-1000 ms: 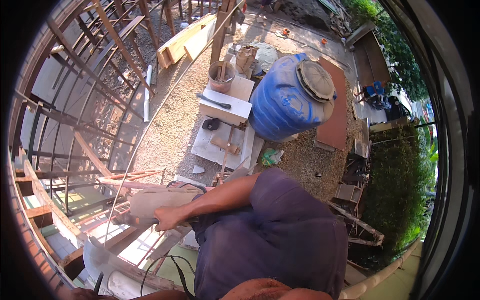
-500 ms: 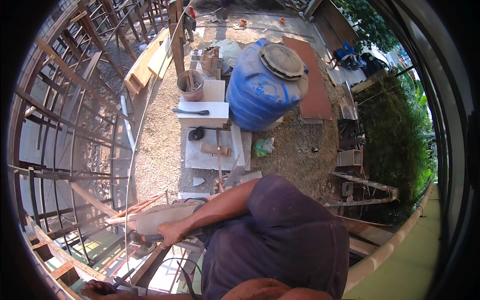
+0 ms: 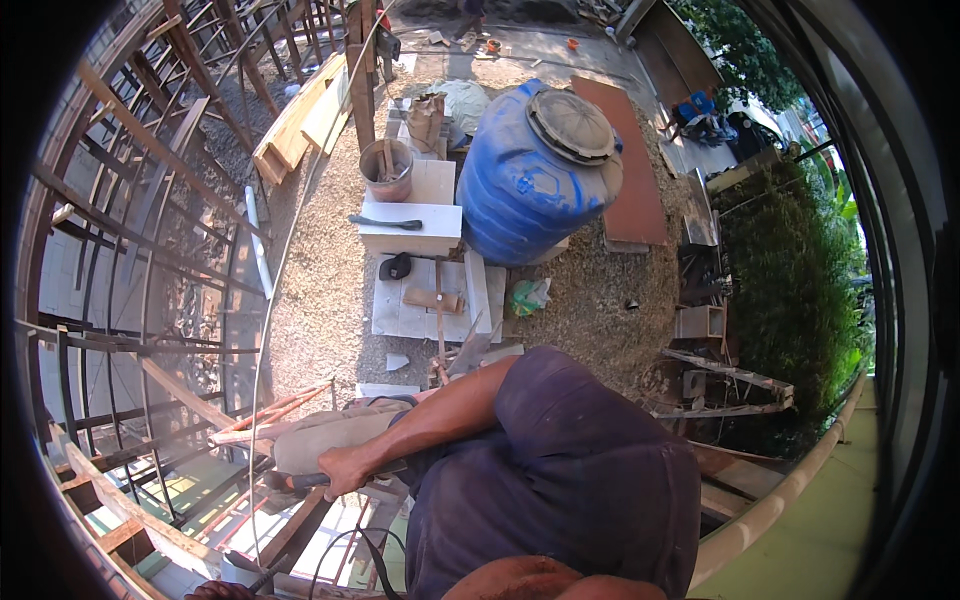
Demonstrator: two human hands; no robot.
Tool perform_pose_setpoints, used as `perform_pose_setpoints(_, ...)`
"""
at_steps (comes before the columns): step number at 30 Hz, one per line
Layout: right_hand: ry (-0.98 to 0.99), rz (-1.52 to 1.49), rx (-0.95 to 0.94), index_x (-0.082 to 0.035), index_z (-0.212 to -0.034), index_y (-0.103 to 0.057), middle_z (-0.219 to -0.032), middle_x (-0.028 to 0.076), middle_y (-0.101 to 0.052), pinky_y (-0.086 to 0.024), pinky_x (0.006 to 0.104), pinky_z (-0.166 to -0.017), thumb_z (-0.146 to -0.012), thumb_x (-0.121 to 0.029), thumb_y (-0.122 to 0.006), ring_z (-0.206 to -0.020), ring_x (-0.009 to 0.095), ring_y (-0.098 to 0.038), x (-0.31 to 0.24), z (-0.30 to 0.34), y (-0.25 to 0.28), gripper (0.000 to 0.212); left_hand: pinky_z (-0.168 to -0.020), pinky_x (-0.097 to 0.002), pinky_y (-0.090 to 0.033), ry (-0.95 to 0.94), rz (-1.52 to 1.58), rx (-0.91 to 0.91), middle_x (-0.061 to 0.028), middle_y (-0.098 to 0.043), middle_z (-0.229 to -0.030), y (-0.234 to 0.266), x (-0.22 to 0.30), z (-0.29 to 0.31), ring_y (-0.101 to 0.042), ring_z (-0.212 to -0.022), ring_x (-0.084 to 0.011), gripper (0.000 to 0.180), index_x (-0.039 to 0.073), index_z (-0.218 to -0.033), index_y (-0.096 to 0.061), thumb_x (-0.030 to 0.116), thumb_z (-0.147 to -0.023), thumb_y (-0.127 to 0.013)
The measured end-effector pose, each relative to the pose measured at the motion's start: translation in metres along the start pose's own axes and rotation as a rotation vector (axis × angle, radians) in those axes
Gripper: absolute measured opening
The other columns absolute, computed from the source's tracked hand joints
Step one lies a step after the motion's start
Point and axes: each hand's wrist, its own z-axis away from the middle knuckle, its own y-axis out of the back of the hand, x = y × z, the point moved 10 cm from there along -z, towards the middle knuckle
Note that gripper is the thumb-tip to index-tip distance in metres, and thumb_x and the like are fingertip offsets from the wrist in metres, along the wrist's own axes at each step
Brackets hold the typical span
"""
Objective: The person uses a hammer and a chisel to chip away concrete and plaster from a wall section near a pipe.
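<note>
My right hand (image 3: 345, 471) is closed round a dark, bar-like handle (image 3: 306, 481) beside my knee in khaki trousers (image 3: 325, 443). What the handle belongs to is hidden. At the lower left edge, only a sliver of my left hand (image 3: 216, 592) shows, so its grip is hidden. Near it are a grey pipe-like piece (image 3: 238, 568) and a black cable (image 3: 376, 562) that loops toward my dark shirt (image 3: 560, 480). A wooden beam (image 3: 300, 528) passes below my right hand.
Below stand a blue water tank (image 3: 535, 185), white blocks (image 3: 410, 240) and a mortar bucket (image 3: 386, 172) on gravel. Wooden scaffolding (image 3: 140, 350) fills the left. A yellow-green ledge (image 3: 800, 520) lies at lower right. Two other people (image 3: 470, 14) are partly seen far off.
My left hand has dropped toward the lower edge and is now mostly cut off. My right hand keeps its grip almost unmoved. The view has shifted slightly.
</note>
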Motion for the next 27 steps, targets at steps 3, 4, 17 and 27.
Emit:
perform_pose_setpoints(3, -0.006, -0.011, 0.013, 0.007, -0.079, -0.066, -0.073, 0.021, -0.067, -0.052, 0.0434, -0.053, -0.075, -0.031, -0.075, -0.061, 0.031, -0.067, 0.003, 0.0, 0.001, 0.039, -0.044, -0.0265, -0.029, 0.004, 0.002, -0.014, 0.0033, -0.039, -0.061, 0.004, -0.004, -0.002, -0.036, -0.049, -0.0104, 0.036, 0.012, -0.077, -0.049, 0.038, -0.096, -0.065)
perform_pose_setpoints(4, -0.004, -0.012, 0.026, 0.007, -0.079, -0.066, -0.073, 0.02, -0.066, -0.051, 0.0431, -0.051, -0.075, -0.031, -0.075, -0.06, 0.031, -0.067, 0.004, -0.002, 0.001, 0.039, -0.044, -0.0268, -0.029, 0.004, 0.004, -0.021, 0.0031, -0.039, -0.061, 0.003, -0.006, -0.003, -0.036, -0.049, -0.0108, 0.036, 0.012, -0.077, -0.049, 0.038, -0.096, -0.066)
perform_pose_setpoints(17, -0.014, 0.054, -0.024, 0.009, -0.088, -0.068, -0.079, 0.024, -0.068, -0.053, 0.0451, -0.067, -0.077, -0.036, -0.073, -0.073, 0.035, -0.069, 0.01, -0.019, -0.022, 0.047, -0.047, -0.0197, -0.02, 0.074, -0.108, 0.056, 0.0076, -0.036, -0.063, 0.047, -0.016, -0.002, -0.03, -0.052, -0.0018, 0.04, 0.015, -0.074, -0.047, 0.043, -0.102, -0.054)
perform_pose_setpoints(27, -0.21, 0.074, -0.166, -0.009, -0.078, -0.054, -0.056, -0.003, -0.043, -0.037, 0.029, -0.039, -0.088, -0.04, -0.073, -0.043, 0.01, -0.042, 0.019, -0.019, -0.028, 0.038, -0.045, -0.0249, -0.015, -0.098, 0.06, 0.296, 0.0077, -0.027, -0.059, 0.108, 0.059, 0.042, -0.023, -0.051, -0.0031, 0.048, 0.015, -0.065, -0.033, 0.034, -0.104, -0.054)
